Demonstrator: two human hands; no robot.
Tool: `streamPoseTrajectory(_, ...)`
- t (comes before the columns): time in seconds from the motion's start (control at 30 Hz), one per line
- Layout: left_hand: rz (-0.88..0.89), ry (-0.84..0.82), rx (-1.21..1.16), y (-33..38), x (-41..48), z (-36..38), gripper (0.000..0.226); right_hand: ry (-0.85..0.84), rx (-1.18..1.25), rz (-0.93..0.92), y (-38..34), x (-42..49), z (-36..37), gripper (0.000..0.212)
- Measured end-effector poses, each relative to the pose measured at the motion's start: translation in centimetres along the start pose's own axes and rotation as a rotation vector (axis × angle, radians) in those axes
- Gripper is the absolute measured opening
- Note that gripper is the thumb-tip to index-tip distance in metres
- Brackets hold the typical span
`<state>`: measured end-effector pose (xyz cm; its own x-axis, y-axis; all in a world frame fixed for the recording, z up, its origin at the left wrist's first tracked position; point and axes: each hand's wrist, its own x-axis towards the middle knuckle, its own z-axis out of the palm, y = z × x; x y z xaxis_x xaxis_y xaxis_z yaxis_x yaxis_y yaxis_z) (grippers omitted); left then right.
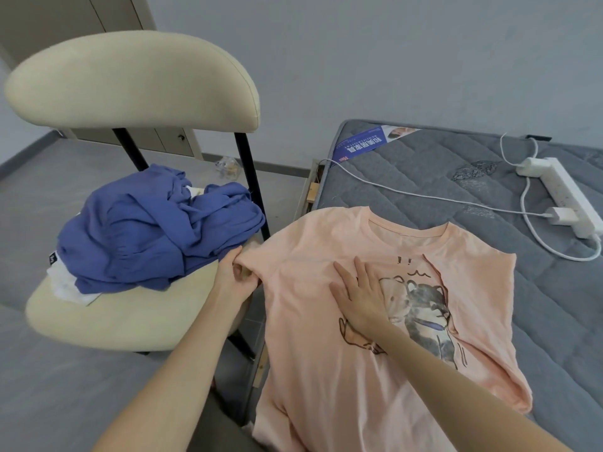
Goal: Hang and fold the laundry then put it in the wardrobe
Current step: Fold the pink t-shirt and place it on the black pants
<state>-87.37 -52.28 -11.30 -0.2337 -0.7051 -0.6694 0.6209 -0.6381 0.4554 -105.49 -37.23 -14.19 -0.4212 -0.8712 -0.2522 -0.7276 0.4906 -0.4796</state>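
Note:
A pink T-shirt (313,347) with a cartoon dog print lies face up on the grey mattress (424,177). Its right sleeve is folded in over the body. My left hand (236,275) pinches the shirt's left sleeve at the mattress edge. My right hand (359,295) lies flat with straight fingers on the chest of the shirt, beside the print. A crumpled blue garment (153,230) sits heaped on the cream chair (130,314) to the left, with a white cloth (68,285) partly hidden under it.
A white power strip (561,190) with a plugged charger and trailing cables lies on the mattress at the right. A blue label (362,146) is at the mattress head. Wardrobe doors (65,14) stand behind the chair. Grey floor lies to the left.

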Motion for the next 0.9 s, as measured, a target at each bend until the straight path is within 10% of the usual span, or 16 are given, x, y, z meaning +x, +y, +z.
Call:
streamPoseTrajectory(0.27, -0.140, 0.021, 0.318, 1.1, 1.1, 0.9, 0.018, -0.017, 0.011, 0.007, -0.1, 0.2, 0.0, 0.049)
streamPoseTrajectory(0.47, 0.297, 0.036, 0.716, 1.8, 0.3, 3.3, 0.046, 0.037, 0.301, 0.019, -0.2, 0.4, -1.2, 0.043)
streamPoseTrajectory(0.77, 0.428, -0.613, 1.395, -5.8, -5.4, 6.9, 0.048, 0.410, 0.784, 0.123, 1.4, -0.8, -5.7, 0.022)
streamPoseTrajectory(0.9, 0.636, -0.649, 1.544, -8.2, -5.8, 4.8, 0.045, 0.468, 0.804, 0.193, 2.5, -1.2, -6.5, 0.022)
